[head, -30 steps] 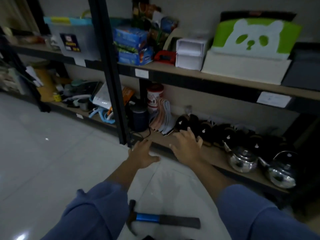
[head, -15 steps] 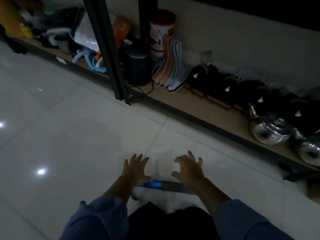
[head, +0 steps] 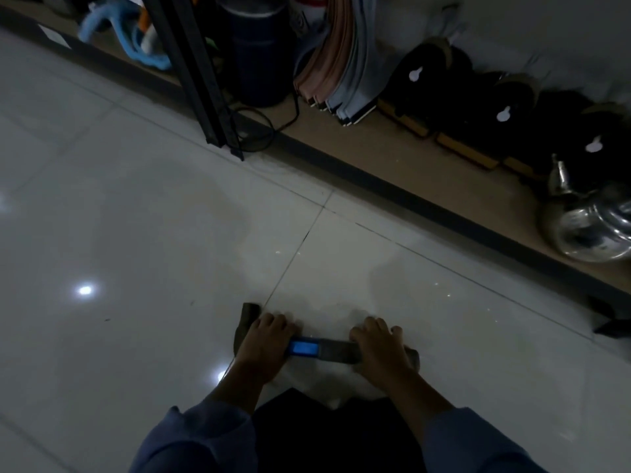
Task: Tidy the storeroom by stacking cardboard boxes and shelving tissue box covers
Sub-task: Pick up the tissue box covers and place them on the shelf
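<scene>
so our left grip is curled over the hammer by its head, right grip round the handle end, all down on the floor

On the glossy pale tiled floor a hammer with a blue band lies flat, the left hand over its head end and the right hand over its grip; a black upright post stands on the tiles farther off. A low wooden shelf board along the wall carries a dark round canister, a fanned row of pink and pale blue flat pieces, black rounded items with white marks and a shiny steel kettle
</scene>
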